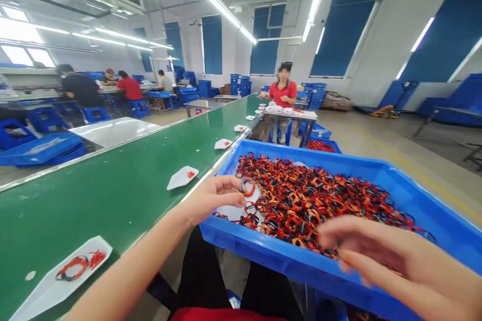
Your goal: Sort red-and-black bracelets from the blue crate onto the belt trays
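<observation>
A blue plastic bin (376, 168) sits in front of me, filled with a heap of small red, orange and black wire loops (316, 200). My left hand (213, 196) reaches over the bin's near left corner and pinches one wire loop (247, 186) between thumb and fingers. My right hand (399, 261) hovers over the bin's near edge, blurred by motion, fingers curled close together; whether it holds anything does not show. On the green conveyor belt (113, 190) at my left lies a white tray (56, 278) holding a coiled wire loop.
More white trays (183, 177) with red pieces lie spaced along the belt into the distance. A person in a red shirt (283, 93) stands at a table beyond the bin. Other workers sit at far left among blue stools and crates. Open floor lies to the right.
</observation>
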The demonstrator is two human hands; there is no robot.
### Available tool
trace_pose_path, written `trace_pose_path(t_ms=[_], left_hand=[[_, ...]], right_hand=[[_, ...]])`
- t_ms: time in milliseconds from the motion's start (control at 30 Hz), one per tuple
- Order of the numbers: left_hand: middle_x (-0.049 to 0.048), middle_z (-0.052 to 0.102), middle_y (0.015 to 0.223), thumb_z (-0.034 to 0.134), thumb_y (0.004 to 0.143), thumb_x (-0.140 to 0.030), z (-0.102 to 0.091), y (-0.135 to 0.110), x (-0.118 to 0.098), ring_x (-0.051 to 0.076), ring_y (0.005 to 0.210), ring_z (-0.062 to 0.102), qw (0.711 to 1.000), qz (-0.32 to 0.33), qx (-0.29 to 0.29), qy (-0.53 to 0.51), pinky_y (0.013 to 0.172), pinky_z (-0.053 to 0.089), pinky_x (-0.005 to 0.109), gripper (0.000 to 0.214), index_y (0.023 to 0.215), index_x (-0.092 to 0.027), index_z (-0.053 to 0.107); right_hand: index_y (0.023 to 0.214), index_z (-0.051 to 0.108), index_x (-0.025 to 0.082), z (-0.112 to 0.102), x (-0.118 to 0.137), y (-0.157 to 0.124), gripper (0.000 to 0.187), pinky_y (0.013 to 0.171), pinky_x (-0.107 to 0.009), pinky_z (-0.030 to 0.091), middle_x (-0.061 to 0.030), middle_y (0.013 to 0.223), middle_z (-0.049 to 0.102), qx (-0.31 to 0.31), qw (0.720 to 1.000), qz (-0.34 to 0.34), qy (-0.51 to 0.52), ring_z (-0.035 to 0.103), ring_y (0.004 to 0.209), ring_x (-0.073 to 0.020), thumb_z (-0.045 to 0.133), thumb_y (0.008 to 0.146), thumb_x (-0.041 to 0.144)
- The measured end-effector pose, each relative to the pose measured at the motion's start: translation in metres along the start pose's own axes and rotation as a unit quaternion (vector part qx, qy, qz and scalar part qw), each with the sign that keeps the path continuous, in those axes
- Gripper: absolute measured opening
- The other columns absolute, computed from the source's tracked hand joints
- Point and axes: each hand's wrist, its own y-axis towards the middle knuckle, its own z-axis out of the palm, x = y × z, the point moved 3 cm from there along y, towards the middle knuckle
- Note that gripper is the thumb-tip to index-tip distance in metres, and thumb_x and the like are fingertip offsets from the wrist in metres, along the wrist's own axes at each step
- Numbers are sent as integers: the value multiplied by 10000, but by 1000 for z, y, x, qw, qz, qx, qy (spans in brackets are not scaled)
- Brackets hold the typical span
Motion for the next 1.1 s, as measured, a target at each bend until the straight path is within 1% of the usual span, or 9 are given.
trace_pose_path(t_ms=[33,100,167,233,300,533,733,900,1100], left_hand=[[28,690,809,753,765,-250,6,-8,3,94,750,656,1000,11,-15,-20,742,521,189,213,908,-134,646],[30,685,777,753,768,-285,16,-21,12,98,726,654,996,36,-51,-59,723,523,193,226,884,-129,638],[39,681,775,746,776,-325,20,-32,20,104,721,651,991,53,-87,-82,728,526,206,255,881,-122,633],[46,678,820,740,783,-335,18,-39,27,107,747,646,987,65,-120,-91,757,527,221,269,912,-122,635],[49,677,886,741,784,-309,13,-42,30,106,779,642,983,73,-141,-92,782,524,227,262,947,-132,637],[70,679,961,724,801,-241,4,-42,26,107,835,631,980,90,-148,-94,803,519,225,212,952,-129,628],[54,660,934,732,798,-299,5,-44,27,110,799,635,977,95,-163,-100,785,534,240,258,953,-133,608],[51,658,858,709,820,-340,0,-43,30,112,776,639,965,95,-204,-137,772,542,240,272,963,-132,605],[126,684,1038,723,812,-324,-3,-42,29,111,788,658,953,99,-219,-184,784,544,220,320,1023,-103,627]], right_hand=[[1221,572,271,7,20,25,512,652,-270,567,-79,972,682,71,997,-15,31,654,779,-179,544,821,589],[1346,446,281,26,51,72,588,752,-310,566,-91,1204,616,125,988,-23,86,647,903,-186,546,837,558],[1324,457,255,51,69,106,566,813,-330,547,-95,1297,560,176,972,-45,152,631,965,-182,578,834,509],[1225,537,213,73,77,127,474,809,-324,530,-90,1231,603,223,951,-60,205,625,972,-176,598,833,473],[1155,579,190,86,78,137,420,767,-305,514,-77,1106,659,247,937,-64,239,625,950,-169,601,837,463],[1159,579,164,91,79,147,473,742,-301,495,-72,1012,676,238,930,-44,278,613,867,-147,632,811,480],[1120,608,167,92,76,147,451,723,-278,501,-73,1026,674,221,926,-24,306,618,867,-143,668,783,460],[1160,616,174,86,81,143,437,746,-287,516,-77,1004,658,185,929,-43,316,606,906,-150,606,822,451],[1263,512,181,79,98,134,510,736,-312,537,-94,1036,653,159,932,-92,311,626,886,-164,559,830,447]])
